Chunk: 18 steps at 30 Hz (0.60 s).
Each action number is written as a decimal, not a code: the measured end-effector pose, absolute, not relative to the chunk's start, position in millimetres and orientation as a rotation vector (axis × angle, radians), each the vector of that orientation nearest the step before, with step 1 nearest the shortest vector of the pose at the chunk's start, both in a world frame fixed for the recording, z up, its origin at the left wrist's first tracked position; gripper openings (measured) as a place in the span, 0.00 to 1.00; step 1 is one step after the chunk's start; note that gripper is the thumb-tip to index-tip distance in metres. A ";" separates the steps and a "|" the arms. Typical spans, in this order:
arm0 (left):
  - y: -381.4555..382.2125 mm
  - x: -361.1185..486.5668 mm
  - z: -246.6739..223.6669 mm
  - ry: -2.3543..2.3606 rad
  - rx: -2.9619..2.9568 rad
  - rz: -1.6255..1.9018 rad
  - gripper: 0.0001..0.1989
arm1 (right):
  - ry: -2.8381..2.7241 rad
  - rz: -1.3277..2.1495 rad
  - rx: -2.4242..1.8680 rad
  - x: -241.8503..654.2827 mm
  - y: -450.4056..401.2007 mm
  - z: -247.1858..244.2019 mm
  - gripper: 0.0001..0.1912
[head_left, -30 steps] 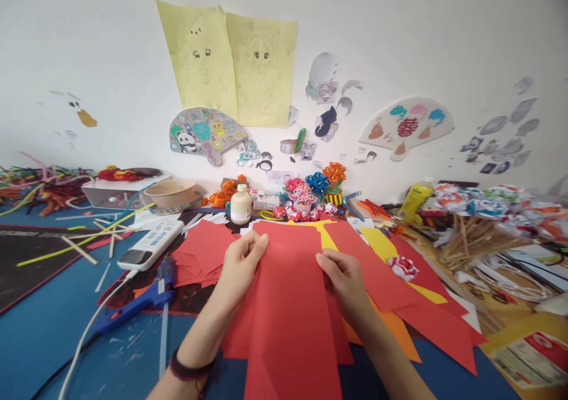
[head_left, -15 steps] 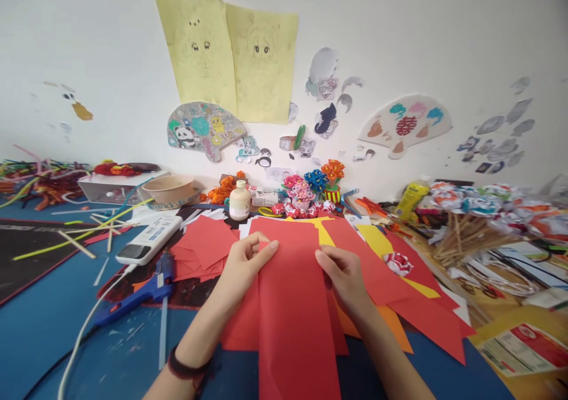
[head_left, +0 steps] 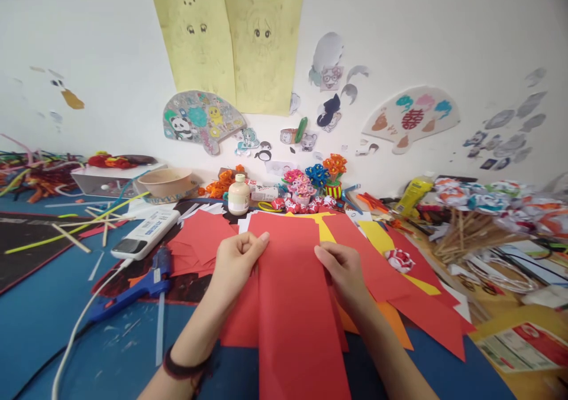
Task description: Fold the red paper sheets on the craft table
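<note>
A long strip of red paper (head_left: 297, 317) hangs toward me between both hands, its lower end running out of view. My left hand (head_left: 239, 255) pinches its upper left edge, thumb on top and fingers curled behind. At the upper right edge my right hand (head_left: 342, 264) pinches the same paper between thumb and bent fingers. Under and behind it lie more red sheets (head_left: 239, 323), partly covered by the strip. To the right, red sheets (head_left: 426, 317) overlap yellow paper (head_left: 375, 239) and orange paper (head_left: 397, 323). Smaller red pieces (head_left: 206, 231) are piled left of my left hand.
A blue glue gun (head_left: 133, 293) and a white power strip (head_left: 146, 234) with its cable lie left. Behind stand a glue bottle (head_left: 239, 196), a bowl (head_left: 166, 182) and small flower crafts (head_left: 317, 178). Wrapped sticks (head_left: 461, 231) and a yellow packet (head_left: 523, 341) are at right.
My left hand has shifted slightly left along the paper's top edge. The right hand keeps its pinch. The view has tilted down a little on the wall.
</note>
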<state>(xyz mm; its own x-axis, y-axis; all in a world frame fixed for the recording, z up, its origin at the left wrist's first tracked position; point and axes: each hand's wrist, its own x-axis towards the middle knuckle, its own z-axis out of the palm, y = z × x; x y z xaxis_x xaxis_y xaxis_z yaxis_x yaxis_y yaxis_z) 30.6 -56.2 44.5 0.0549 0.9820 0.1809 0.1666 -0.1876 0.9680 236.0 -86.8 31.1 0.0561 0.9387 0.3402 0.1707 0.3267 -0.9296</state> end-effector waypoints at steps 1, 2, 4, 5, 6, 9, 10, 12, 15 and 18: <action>-52.3 30.1 41.6 1.273 1.552 1.229 0.25 | -1.401 0.828 -1.112 235.9 -83.0 28.8 0.24; -48.9 29.7 39.4 1.351 1.628 1.226 0.24 | -1.403 0.834 -1.124 236.3 -78.6 25.9 0.23; -45.7 29.1 38.0 1.519 1.823 1.231 0.17 | -1.435 0.829 -1.144 238.4 -68.6 18.0 0.23; -46.7 29.2 39.0 1.564 1.937 1.235 0.14 | -1.461 0.840 -1.160 240.1 -63.1 13.2 0.22; -49.7 29.7 40.9 1.562 2.066 1.232 0.13 | -1.490 0.845 -1.178 242.3 -57.4 8.1 0.22; -70.2 34.3 47.4 1.287 2.477 1.056 0.17 | -1.581 0.787 -1.226 249.6 -40.6 -6.3 0.21; -79.4 36.8 48.2 1.168 2.585 0.930 0.17 | -1.634 0.754 -1.240 251.8 -35.9 -10.3 0.20; -97.2 41.7 45.4 0.996 2.733 0.694 0.19 | -1.735 0.643 -1.282 254.9 -29.1 -16.1 0.20; -114.4 46.3 31.4 0.930 2.823 0.516 0.23 | -1.872 0.478 -1.366 256.3 -25.6 -20.8 0.19; -117.5 46.0 14.7 0.973 2.862 0.458 0.23 | -1.952 0.360 -1.445 255.5 -26.6 -22.4 0.18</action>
